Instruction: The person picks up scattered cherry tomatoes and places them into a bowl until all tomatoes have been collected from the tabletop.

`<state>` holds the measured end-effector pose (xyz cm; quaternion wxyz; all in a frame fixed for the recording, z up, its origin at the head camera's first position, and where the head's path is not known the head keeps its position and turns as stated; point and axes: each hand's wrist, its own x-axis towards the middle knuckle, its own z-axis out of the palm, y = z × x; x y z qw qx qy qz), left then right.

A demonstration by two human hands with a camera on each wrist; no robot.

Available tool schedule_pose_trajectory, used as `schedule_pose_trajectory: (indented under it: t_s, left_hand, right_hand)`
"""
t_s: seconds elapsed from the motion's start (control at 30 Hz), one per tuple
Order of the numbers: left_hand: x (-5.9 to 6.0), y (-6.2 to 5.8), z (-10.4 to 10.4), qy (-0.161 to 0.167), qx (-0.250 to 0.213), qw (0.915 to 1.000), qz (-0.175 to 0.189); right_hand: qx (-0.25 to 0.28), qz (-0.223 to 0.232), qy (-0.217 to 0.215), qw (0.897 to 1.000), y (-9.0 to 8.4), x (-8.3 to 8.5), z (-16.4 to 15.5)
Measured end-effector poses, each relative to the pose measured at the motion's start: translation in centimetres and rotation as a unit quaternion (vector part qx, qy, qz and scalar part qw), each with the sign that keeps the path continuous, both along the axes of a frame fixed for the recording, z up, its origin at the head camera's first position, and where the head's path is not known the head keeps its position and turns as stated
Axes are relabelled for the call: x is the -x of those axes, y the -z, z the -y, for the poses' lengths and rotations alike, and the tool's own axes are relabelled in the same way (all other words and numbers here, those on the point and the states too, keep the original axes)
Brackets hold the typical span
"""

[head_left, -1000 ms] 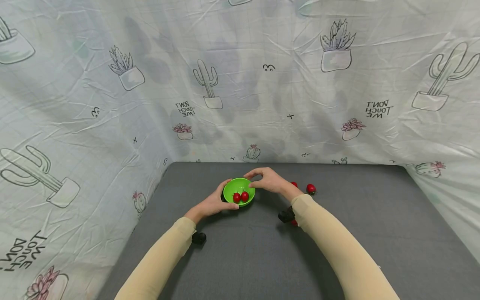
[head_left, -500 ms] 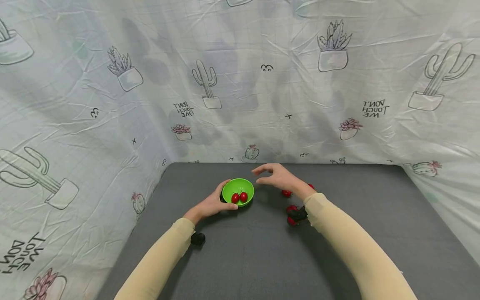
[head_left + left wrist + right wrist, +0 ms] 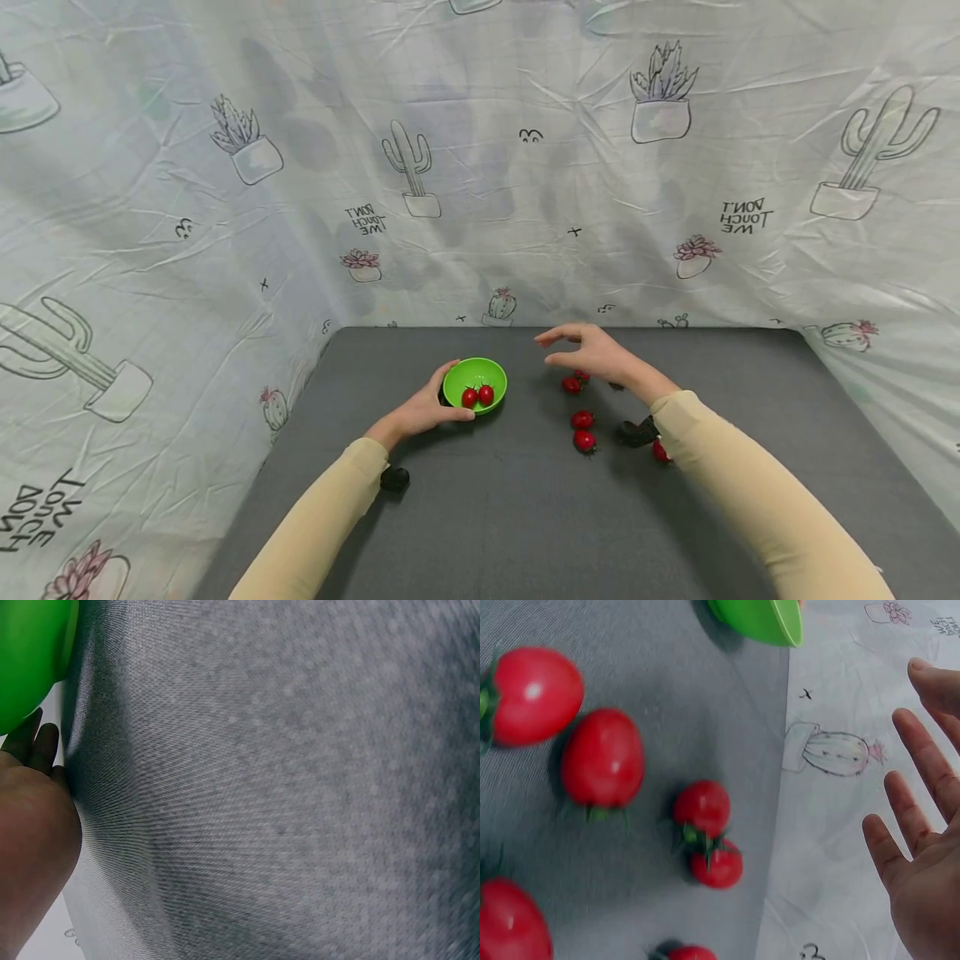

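A green bowl (image 3: 476, 377) sits on the grey table (image 3: 487, 517) with two red tomatoes (image 3: 477, 396) inside. My left hand (image 3: 438, 400) holds the bowl's left side, thumb along the near wall; the left wrist view shows the bowl's wall (image 3: 30, 652) by my fingers (image 3: 37, 746). To the right, my right hand (image 3: 558, 348) hovers open and holds nothing, above several loose tomatoes (image 3: 582, 419). In the right wrist view these tomatoes (image 3: 604, 757) lie under my spread fingers (image 3: 907, 817), with the bowl (image 3: 761, 619) at the top.
A wrinkled sheet with cactus prints (image 3: 480, 167) walls the table at the back and on both sides. Black wrist cameras hang under my left sleeve (image 3: 395, 478) and right sleeve (image 3: 637, 432). One tomato (image 3: 660, 452) lies beside my right forearm.
My right hand has moved right, from over the bowl's rim to above the loose tomatoes, and its fingers have spread. The left hand and bowl have stayed put.
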<state>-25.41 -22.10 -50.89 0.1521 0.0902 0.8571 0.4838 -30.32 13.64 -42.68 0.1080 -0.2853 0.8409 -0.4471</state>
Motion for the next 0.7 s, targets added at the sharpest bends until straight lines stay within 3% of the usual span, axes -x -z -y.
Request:
schedule_pose_trajectory:
  t_s: [0.7]
  left_hand:
    - [-0.1, -0.1, -0.1, -0.003, -0.009, 0.9999, 0.014]
  right_hand:
    - [-0.029, -0.022, 0.057, 0.998, -0.3, -2.2, -6.4]
